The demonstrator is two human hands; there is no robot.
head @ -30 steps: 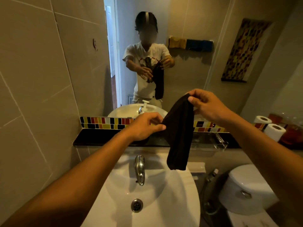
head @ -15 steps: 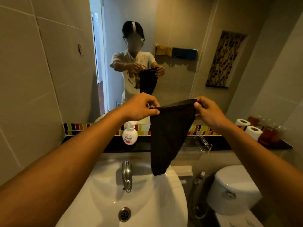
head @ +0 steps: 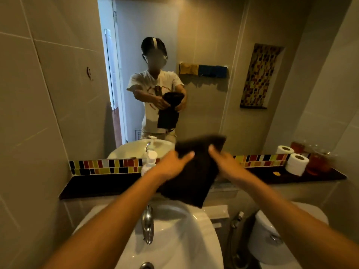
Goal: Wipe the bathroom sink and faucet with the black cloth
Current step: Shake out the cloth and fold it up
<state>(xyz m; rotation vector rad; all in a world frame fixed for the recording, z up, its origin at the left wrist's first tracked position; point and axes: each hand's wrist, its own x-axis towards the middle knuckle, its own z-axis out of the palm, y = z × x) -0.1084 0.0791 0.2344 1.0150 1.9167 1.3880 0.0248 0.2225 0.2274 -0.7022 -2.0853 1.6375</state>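
I hold the black cloth [head: 191,177] in the air above the back of the white sink [head: 186,241], in front of the mirror. My left hand [head: 171,165] grips its left side and my right hand [head: 223,164] grips its right side, thumbs on the front; the top of the cloth folds over toward the mirror. The chrome faucet [head: 147,224] stands below the cloth, spout pointing at me, with the drain [head: 146,265] at the bottom edge. The cloth touches neither sink nor faucet.
A white pump bottle [head: 148,162] stands on the dark ledge [head: 101,183] behind the sink, just left of my left hand. Two toilet paper rolls [head: 296,164] and amber jars [head: 315,164] sit at the ledge's right end. A toilet [head: 272,239] and spray hose [head: 236,222] are at lower right.
My hands have come closer together and lower, and the cloth's top edge has folded over away from me. The view has tilted down slightly toward the sink.
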